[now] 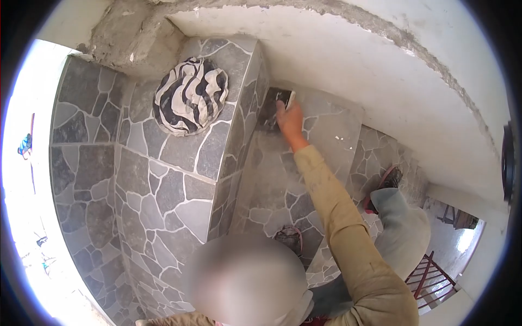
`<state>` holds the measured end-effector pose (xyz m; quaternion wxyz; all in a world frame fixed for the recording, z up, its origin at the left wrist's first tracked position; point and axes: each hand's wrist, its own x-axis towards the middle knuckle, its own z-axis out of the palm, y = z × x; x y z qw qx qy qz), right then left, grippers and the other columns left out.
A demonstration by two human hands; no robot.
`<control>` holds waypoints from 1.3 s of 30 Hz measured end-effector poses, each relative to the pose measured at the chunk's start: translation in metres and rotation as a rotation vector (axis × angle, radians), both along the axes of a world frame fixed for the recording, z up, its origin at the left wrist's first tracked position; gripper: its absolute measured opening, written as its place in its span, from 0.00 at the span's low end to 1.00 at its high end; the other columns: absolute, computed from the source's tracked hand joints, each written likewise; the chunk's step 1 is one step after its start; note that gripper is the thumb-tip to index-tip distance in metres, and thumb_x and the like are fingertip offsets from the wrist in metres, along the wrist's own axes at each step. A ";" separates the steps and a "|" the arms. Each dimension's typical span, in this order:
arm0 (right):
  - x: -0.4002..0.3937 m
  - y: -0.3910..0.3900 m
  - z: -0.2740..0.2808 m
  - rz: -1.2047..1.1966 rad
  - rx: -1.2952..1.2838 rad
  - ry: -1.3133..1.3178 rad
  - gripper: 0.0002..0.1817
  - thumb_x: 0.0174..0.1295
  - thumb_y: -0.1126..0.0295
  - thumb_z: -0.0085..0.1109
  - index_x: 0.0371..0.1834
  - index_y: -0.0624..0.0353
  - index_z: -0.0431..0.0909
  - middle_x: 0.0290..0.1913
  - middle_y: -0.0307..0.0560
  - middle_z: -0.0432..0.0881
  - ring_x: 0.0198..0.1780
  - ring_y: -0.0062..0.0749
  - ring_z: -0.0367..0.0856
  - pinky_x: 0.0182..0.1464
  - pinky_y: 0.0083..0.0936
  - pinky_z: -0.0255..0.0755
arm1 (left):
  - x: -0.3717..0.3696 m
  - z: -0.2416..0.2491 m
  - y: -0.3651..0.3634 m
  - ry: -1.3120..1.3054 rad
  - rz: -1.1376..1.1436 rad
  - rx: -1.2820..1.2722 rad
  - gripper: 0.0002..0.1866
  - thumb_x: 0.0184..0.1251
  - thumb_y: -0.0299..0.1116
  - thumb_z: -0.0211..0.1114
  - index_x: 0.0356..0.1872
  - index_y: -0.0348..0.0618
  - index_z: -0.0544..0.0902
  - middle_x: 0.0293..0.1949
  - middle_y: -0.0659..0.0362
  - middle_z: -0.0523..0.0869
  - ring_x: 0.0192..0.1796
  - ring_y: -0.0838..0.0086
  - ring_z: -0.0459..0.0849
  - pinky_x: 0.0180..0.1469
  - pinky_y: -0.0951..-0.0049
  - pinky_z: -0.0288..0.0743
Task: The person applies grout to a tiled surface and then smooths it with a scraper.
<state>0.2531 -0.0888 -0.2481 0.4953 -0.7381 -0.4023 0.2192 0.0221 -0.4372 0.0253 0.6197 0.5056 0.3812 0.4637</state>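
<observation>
Fingers of your right hand point(289, 120) close over a small dark rectangular pad, possibly a sponge point(285, 98), pressed flat against the grey stone-patterned stair tile point(326, 117) ahead of you. Its long axis runs up the step. Your left hand is out of view.

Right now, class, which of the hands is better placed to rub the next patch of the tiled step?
The right. The right hand is stretched out and presses a dark pad against the grey tiled step. The left hand is not in view.
</observation>
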 end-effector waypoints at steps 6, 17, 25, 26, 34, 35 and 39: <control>0.021 0.011 -0.005 0.129 -0.106 0.087 0.19 0.62 0.60 0.67 0.38 0.71 0.83 0.36 0.69 0.86 0.43 0.67 0.86 0.45 0.50 0.77 | 0.002 0.004 -0.006 0.000 0.016 -0.022 0.54 0.61 0.71 0.66 0.76 0.41 0.59 0.66 0.34 0.68 0.69 0.43 0.74 0.64 0.44 0.75; 0.017 0.015 0.011 0.125 -0.135 0.170 0.18 0.63 0.61 0.68 0.38 0.71 0.84 0.32 0.67 0.87 0.40 0.63 0.88 0.42 0.45 0.77 | 0.005 0.006 -0.004 -0.001 0.040 -0.010 0.53 0.60 0.70 0.66 0.75 0.40 0.60 0.66 0.34 0.69 0.68 0.43 0.75 0.64 0.44 0.74; 0.020 0.014 0.016 0.121 -0.082 0.506 0.22 0.65 0.61 0.67 0.37 0.78 0.84 0.29 0.54 0.86 0.32 0.32 0.84 0.38 0.38 0.75 | 0.007 0.009 -0.007 -0.007 0.053 -0.008 0.53 0.60 0.70 0.66 0.75 0.40 0.61 0.66 0.34 0.70 0.68 0.43 0.75 0.64 0.44 0.74; 0.022 0.017 0.028 0.114 -0.164 0.514 0.22 0.65 0.61 0.67 0.38 0.77 0.84 0.31 0.53 0.87 0.33 0.33 0.84 0.39 0.38 0.75 | 0.008 0.007 -0.006 -0.008 0.057 -0.005 0.53 0.60 0.70 0.66 0.75 0.40 0.61 0.66 0.34 0.70 0.68 0.44 0.75 0.64 0.45 0.74; 0.017 0.026 0.012 0.072 -0.144 0.457 0.18 0.65 0.65 0.67 0.44 0.73 0.83 0.38 0.65 0.88 0.42 0.53 0.88 0.44 0.44 0.76 | 0.007 0.012 -0.007 0.001 0.066 0.004 0.52 0.60 0.70 0.66 0.74 0.40 0.62 0.65 0.34 0.70 0.67 0.44 0.75 0.64 0.45 0.74; 0.019 0.032 0.010 0.066 -0.193 0.446 0.18 0.65 0.64 0.67 0.44 0.74 0.83 0.38 0.64 0.88 0.41 0.52 0.88 0.44 0.43 0.76 | 0.007 0.012 -0.008 0.006 0.070 0.004 0.52 0.60 0.70 0.66 0.74 0.40 0.62 0.65 0.34 0.70 0.67 0.44 0.75 0.64 0.45 0.74; 0.021 0.014 0.046 0.083 -0.268 0.506 0.21 0.67 0.62 0.66 0.44 0.76 0.82 0.38 0.52 0.86 0.36 0.35 0.81 0.41 0.40 0.74 | 0.010 0.015 -0.014 -0.003 0.057 -0.020 0.52 0.60 0.69 0.66 0.74 0.40 0.62 0.65 0.34 0.70 0.67 0.44 0.75 0.64 0.45 0.74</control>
